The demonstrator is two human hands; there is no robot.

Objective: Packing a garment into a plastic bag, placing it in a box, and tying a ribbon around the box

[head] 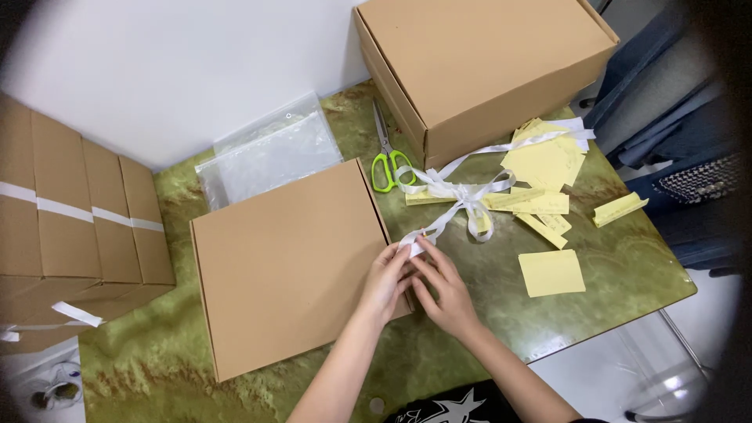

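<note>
A flat closed cardboard box (282,266) lies on the green marbled table (611,258) in front of me. My left hand (388,282) rests on the box's right edge, its fingers pinching the end of a white ribbon (462,196). My right hand (442,286) sits just beside it on the table, its fingertips pinching the same ribbon end. The ribbon runs in loose loops up and to the right, toward the large box.
A larger closed cardboard box (478,63) stands at the back right. Green-handled scissors (386,157) lie beside it. Yellow paper slips (548,168) are scattered on the right, clear plastic bags (270,153) lie behind the flat box, and ribbon-tied boxes (70,219) are stacked left.
</note>
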